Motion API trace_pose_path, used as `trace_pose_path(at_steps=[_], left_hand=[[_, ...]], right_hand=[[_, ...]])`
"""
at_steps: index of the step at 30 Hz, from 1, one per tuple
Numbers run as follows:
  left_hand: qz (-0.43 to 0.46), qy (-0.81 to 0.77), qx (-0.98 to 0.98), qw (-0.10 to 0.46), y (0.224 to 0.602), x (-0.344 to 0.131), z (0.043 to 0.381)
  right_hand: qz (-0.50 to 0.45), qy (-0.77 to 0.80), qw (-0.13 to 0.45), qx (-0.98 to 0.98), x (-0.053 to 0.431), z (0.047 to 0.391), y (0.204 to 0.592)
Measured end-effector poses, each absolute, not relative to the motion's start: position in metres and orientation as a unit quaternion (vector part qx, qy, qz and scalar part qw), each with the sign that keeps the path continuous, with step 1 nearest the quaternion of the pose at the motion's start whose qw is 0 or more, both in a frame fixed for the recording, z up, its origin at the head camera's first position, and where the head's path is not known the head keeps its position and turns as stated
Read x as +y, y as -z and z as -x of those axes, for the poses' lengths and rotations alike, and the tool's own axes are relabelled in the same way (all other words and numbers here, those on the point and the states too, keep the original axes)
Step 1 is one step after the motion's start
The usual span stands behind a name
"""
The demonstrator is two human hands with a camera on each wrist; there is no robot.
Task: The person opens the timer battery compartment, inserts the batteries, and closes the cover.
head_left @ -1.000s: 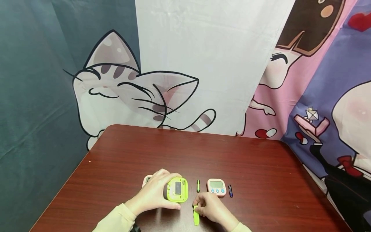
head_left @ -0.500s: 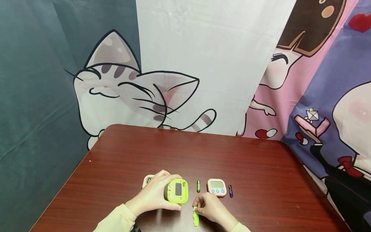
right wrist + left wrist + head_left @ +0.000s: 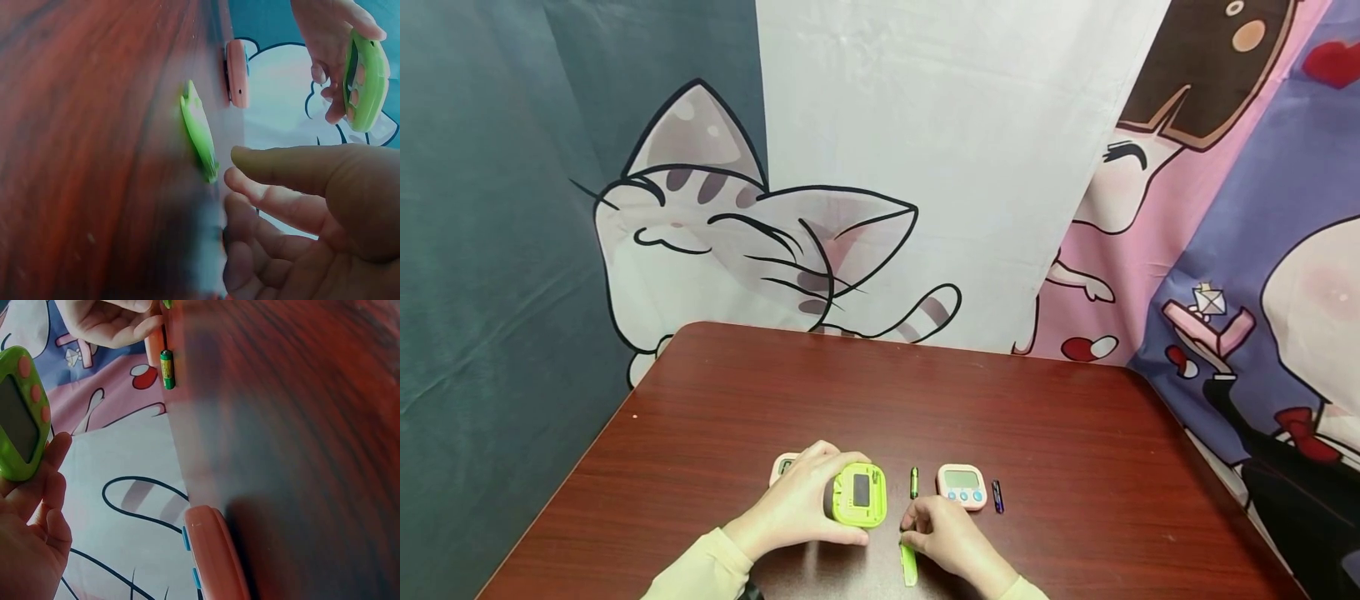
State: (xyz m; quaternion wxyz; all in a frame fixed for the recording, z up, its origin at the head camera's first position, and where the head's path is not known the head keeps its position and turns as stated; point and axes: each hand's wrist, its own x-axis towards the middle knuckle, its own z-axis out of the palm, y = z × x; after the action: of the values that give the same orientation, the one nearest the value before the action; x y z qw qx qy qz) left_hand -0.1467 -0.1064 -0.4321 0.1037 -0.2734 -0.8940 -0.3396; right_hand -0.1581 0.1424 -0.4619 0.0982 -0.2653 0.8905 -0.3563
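My left hand (image 3: 808, 504) grips a green kitchen timer (image 3: 861, 495) by its edges, its back with the uncovered battery compartment turned toward the head view. In the left wrist view the timer's front shows a dark screen and orange buttons. A green battery cover (image 3: 909, 565) with small tabs lies on the table. Right beside its far end are the fingertips of my right hand (image 3: 951, 537), loosely bent. The right wrist view shows a small gap between the thumb and the cover (image 3: 200, 134).
A green battery (image 3: 913, 483) lies beyond the right hand. Right of it come a pink timer (image 3: 961, 487) with blue buttons and a dark blue battery (image 3: 997, 497). Another pink timer (image 3: 781, 465) is partly hidden behind the left hand. Printed cloth (image 3: 925, 167) hangs behind the table (image 3: 850, 383).
The battery cover looks slightly lower and turned a little against the right fingertips. Both hands stay nearly in place, and the green timer keeps its pose.
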Motion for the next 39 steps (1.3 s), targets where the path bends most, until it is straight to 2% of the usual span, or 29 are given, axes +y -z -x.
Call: trace_pose_path(at_steps=[7, 11, 18, 20, 25, 34, 39], left_hand=[[0.276, 0.332, -0.895, 0.111, 0.433, -0.107, 0.147], [0.276, 0.332, -0.896, 0.108, 0.434, -0.107, 0.148], [0.261, 0.315, -0.904, 0.122, 0.433, -0.108, 0.147], [0.255, 0.309, -0.907, 0.127, 0.433, -0.108, 0.147], [0.254, 0.303, -0.910, 0.124, 0.433, -0.109, 0.147], [0.245, 0.310, -0.911, 0.117, 0.432, -0.112, 0.148], [0.246, 0.310, -0.911, 0.118, 0.432, -0.112, 0.148]], right_hand=[[0.307, 0.314, 0.012, 0.898, 0.143, 0.165, 0.458], [0.300, 0.291, -0.035, 0.908, 0.142, 0.169, 0.456], [0.314, 0.154, -0.205, 0.914, 0.140, 0.177, 0.459], [0.318, 0.120, -0.228, 0.913, 0.139, 0.179, 0.461], [0.312, 0.073, -0.231, 0.919, 0.137, 0.185, 0.462], [0.302, 0.045, -0.160, 0.939, 0.136, 0.192, 0.462], [0.310, 0.061, -0.148, 0.937, 0.135, 0.193, 0.463]])
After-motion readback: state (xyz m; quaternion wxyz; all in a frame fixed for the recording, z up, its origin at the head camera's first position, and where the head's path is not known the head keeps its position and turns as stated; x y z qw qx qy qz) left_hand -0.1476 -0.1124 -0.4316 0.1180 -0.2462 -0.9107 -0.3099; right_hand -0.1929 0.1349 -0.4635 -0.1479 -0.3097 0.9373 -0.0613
